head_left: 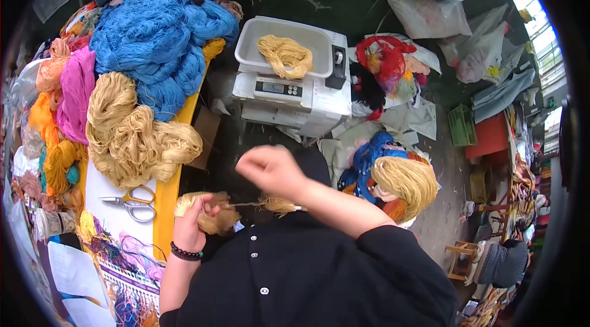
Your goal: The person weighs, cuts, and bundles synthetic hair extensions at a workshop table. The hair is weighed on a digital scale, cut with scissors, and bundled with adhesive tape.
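Observation:
My left hand (200,222), low in the middle, is closed around a skein of beige yarn (215,211). A strand stretches from this skein toward another beige bundle (279,204) on my lap. Above the lap, my right hand (270,167) is raised with its fingers curled together, slightly blurred; whatever they hold, if anything, cannot be made out. Scissors (132,203) with yellow and grey handles lie on the table left of my left hand. Just above them sits a heap of beige yarn skeins (135,136).
Blue yarn (147,38) is piled at the upper left. Ahead stands a scale (279,89) bearing a white tray (246,50) with a beige skein (286,55) in it. More yarn (405,186) rests to my right. Plastic bags (424,7) lie at the back.

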`<state>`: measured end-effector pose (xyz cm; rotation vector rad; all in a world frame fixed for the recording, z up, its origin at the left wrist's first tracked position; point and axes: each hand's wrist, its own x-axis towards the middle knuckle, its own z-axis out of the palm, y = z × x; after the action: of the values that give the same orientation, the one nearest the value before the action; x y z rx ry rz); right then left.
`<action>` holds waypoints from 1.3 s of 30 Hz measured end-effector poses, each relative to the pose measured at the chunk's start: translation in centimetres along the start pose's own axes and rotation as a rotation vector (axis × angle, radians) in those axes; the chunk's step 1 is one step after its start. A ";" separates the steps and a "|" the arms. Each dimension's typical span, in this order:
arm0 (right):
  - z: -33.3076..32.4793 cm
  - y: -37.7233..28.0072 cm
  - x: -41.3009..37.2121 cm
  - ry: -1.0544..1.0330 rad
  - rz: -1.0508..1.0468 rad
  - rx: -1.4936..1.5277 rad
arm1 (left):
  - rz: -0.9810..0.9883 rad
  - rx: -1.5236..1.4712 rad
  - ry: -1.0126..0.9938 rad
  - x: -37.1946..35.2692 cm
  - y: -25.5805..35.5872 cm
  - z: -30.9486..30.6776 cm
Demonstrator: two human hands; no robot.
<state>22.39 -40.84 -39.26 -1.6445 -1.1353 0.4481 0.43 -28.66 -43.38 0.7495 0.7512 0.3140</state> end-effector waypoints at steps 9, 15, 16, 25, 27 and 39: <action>3.8 -3.1 -3.7 -0.233 0.051 0.307 | 0.178 0.094 -0.278 -3.0 1.5 4.4; 4.6 -4.6 -4.6 -0.309 0.445 0.586 | 0.262 0.220 -0.261 -3.7 0.0 5.9; 4.6 -4.4 -4.7 -0.315 0.469 0.620 | 0.253 0.224 -0.275 -3.9 0.2 6.0; 4.2 -4.0 -4.8 -0.302 0.397 0.853 | 0.141 0.085 -0.293 -3.6 0.7 4.6; 4.0 -4.1 -4.7 -0.327 0.463 0.692 | 0.169 0.177 -0.299 -3.4 0.2 4.8; 4.1 -3.5 -4.5 -0.283 0.497 0.775 | 0.076 0.002 -0.252 -3.3 1.0 4.8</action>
<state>15.53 -42.38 -38.78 -1.1601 -0.5939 1.2941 1.51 -32.02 -38.66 0.8036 0.4862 0.2817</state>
